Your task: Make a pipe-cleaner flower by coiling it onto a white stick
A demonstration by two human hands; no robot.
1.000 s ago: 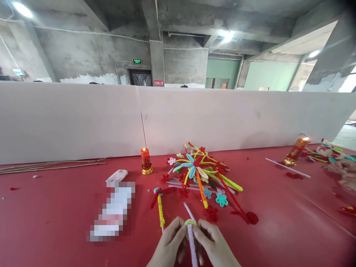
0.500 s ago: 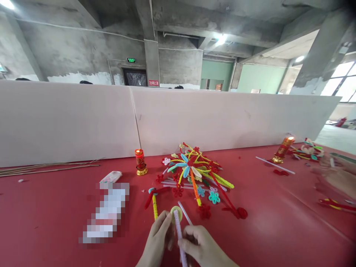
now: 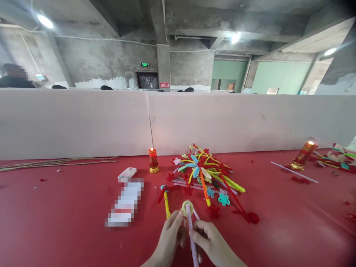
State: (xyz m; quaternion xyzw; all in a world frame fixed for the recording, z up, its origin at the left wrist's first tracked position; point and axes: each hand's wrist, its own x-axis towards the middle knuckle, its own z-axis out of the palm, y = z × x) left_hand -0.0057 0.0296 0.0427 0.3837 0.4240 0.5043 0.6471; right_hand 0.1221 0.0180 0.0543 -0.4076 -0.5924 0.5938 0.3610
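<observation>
Near the front of the red table, my left hand [image 3: 171,231] pinches a small pale-yellow fuzzy ring [image 3: 187,208] between thumb and fingers. My right hand [image 3: 209,239] is closed round a lilac fuzzy-wrapped stick [image 3: 191,235], whose top end lies over the ring. Whether the stick is fixed to the ring I cannot tell. Behind my right fingers a thin pale straw [image 3: 196,214] shows in part. Just beyond my hands is a heap of pipe-cleaner flowers [image 3: 198,167] in red, yellow, blue and orange. A yellow-wrapped stem [image 3: 167,204] with a red and blue top lies left of it.
A lit red candle [image 3: 153,161] on a gold base stands behind; another lit candle [image 3: 304,155] leans at the right. Thin sticks [image 3: 61,162] lie far left, near a small packet [image 3: 128,173] and a blurred-out item [image 3: 125,204]. A white partition [image 3: 178,122] closes the table's back.
The view has shifted left, so everything sits further right. Both hands keep their hold on the ring and stick. The co-worker's hand at the right has gone out of view.
</observation>
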